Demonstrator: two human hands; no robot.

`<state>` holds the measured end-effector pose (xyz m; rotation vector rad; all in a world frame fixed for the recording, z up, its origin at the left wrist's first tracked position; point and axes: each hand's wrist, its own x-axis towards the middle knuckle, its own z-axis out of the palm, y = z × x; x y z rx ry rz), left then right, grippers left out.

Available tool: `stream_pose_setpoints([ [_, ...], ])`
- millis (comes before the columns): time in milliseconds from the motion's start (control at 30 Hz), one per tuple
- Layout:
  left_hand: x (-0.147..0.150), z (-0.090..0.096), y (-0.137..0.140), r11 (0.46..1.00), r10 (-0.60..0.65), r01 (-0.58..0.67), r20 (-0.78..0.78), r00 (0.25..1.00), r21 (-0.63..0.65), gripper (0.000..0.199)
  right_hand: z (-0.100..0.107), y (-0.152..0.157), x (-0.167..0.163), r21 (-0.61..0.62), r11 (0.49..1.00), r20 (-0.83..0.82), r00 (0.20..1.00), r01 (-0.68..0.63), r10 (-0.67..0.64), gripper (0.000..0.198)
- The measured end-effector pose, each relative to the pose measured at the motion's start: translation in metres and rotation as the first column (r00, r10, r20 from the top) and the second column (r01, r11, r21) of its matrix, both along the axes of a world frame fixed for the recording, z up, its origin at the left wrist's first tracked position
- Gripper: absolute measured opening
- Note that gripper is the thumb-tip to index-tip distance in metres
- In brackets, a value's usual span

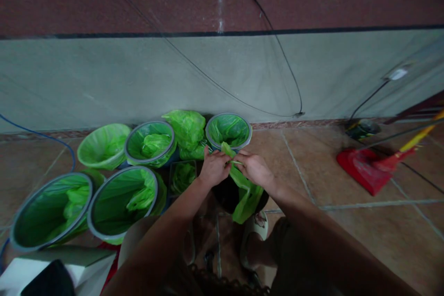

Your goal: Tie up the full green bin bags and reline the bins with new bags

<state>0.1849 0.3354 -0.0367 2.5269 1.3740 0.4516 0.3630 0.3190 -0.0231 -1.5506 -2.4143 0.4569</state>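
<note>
My left hand (214, 167) and my right hand (255, 169) meet over a dark bin (227, 196) on the floor. Both pinch the top of a bright green plastic bag (244, 192), which hangs down from my fingers over the bin's right side. Just behind my hands stands a round bin (228, 130) lined with a green bag.
Several more bag-lined bins (150, 142) (122, 201) (48, 210) (103, 144) cluster at the left, with a loose bundle of green bags (187, 129) by the wall. A red dustpan (366, 169) with a broom lies at the right. Cables hang on the wall. My sandalled foot (255, 236) is below the bin.
</note>
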Motion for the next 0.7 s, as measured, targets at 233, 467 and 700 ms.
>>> stream_pose_setpoints([
  [233, 0.006, -0.004, -0.004, 0.963, 0.227, -0.243, -0.138, 0.964, -0.12, 0.047, -0.003, 0.001, 0.0, -0.037, 0.998, -0.086, 0.995, 0.044, -0.047, 0.027],
  [467, 0.006, -0.022, -0.007, 0.857, 0.235, -0.365, -0.356, 0.905, -0.364, 0.072, -0.004, 0.012, 0.01, -0.123, 0.934, -0.17, 0.92, 0.335, -0.353, 0.028],
  [700, -0.024, -0.012, 0.01, 0.806, 0.277, -0.457, -0.442, 0.853, -0.377, 0.03, -0.007, 0.014, 0.078, -0.175, 0.736, 0.394, 0.732, 0.654, -0.556, 0.029],
])
